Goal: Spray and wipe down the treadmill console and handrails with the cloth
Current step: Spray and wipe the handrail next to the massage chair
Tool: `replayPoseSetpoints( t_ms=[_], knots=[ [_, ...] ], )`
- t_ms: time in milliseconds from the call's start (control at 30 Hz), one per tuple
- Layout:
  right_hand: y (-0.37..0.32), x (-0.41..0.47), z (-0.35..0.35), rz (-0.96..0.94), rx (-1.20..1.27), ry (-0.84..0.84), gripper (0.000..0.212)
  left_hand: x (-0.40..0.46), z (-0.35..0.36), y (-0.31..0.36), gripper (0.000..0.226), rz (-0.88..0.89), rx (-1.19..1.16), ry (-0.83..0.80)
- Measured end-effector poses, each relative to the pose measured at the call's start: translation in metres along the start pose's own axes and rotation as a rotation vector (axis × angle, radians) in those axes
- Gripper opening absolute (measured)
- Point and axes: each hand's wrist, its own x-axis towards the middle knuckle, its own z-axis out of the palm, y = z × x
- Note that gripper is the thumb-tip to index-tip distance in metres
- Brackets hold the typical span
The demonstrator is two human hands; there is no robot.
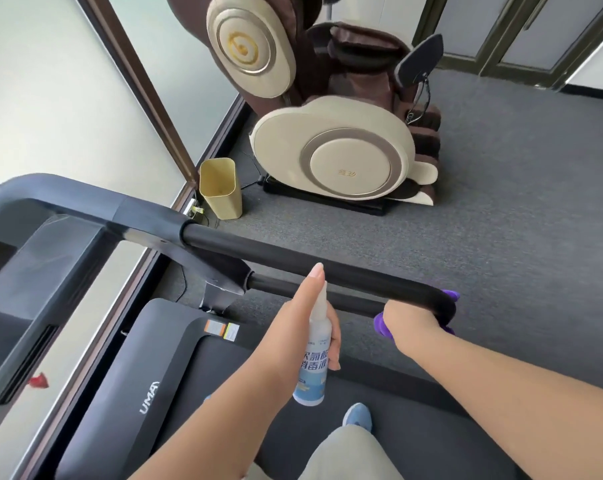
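1. Left hand was wrapped around a white spray bottle, its index finger stretched up over the nozzle, which pointed toward the black handrail.
2. Right hand was closed around the near end of that handrail, pinching a purple cloth between palm and bar; cloth showed at both sides of the grip, near the wrist and past the rail's curved end.
3. Below the arms, a light trouser leg and a blue shoe stood on the dark treadmill belt.
4. The bottle carried a blue and white label with printed characters, and hung upright above the belt's front edge.
5. Left of the bottle lay the treadmill's black motor cover, with lettering along it and two small stickers near its far corner.
6. The handrail ran from the right hand up and left into the grey frame of the console, which was cut off at the left edge.
7. Beyond the rail, on grey carpet, stood a yellow bin beside the wall.
8. Farther off stood a cream and brown massage chair.
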Motion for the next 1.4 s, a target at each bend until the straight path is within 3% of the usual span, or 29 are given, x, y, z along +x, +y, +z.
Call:
replayPoseSetpoints(
  t_ms=[33, 67, 133, 233, 333, 467, 567, 700, 767, 833, 967, 1167, 1400],
  knots=[
    [-0.006, 0.000, -0.004, 0.089, 0.217, 0.019, 0.024, 0.000, -0.004, -0.001, 0.092, 0.002, -0.001, 0.005],
    [-0.008, -0.004, -0.006, 0.093, 0.250, 0.134, 0.019, 0.000, -0.008, -0.001, 0.091, 0.003, -0.003, 0.015],
    [-0.011, 0.000, 0.000, -0.043, 0.398, 0.350, 0.018, -0.002, -0.014, 0.000, 0.090, -0.002, 0.014, 0.047],
    [-0.012, -0.004, 0.000, -0.192, 0.924, 0.471, 0.028, -0.002, -0.019, 0.005, 0.087, -0.003, 0.014, 0.085],
    [-0.029, -0.021, -0.010, -0.226, 0.999, 0.390, 0.007, -0.001, -0.024, 0.011, 0.087, -0.012, 0.001, 0.151],
    [-0.050, -0.041, -0.013, -0.407, 1.495, 0.337, 0.012, -0.006, -0.036, 0.013, 0.087, -0.006, -0.018, 0.281],
    [-0.056, -0.063, -0.017, -0.566, 1.677, 0.238, 0.020, -0.017, -0.045, 0.012, 0.089, 0.001, -0.056, 0.399],
    [-0.062, -0.091, -0.034, -0.731, 1.823, 0.181, 0.033, -0.042, -0.051, 0.007, 0.086, 0.072, -0.226, 0.593],
    [-0.063, -0.102, -0.045, -0.827, 1.868, 0.111, 0.028, -0.058, -0.052, 0.002, 0.082, 0.117, -0.300, 0.689],
    [-0.067, -0.114, -0.058, -0.916, 1.859, 0.034, 0.023, -0.077, -0.053, -0.005, 0.082, 0.153, -0.337, 0.772],
    [-0.086, -0.136, -0.087, -1.052, 1.825, -0.077, 0.036, -0.113, -0.058, -0.015, 0.082, 0.217, -0.397, 0.895],
    [-0.152, -0.182, -0.114, -1.165, 1.714, -0.147, 0.045, -0.172, -0.082, -0.023, 0.080, 0.341, -0.502, 1.014],
    [-0.250, -0.236, -0.134, -1.267, 1.558, -0.216, 0.034, -0.245, -0.145, -0.032, 0.078, 0.505, -0.571, 1.163]
  ],
)
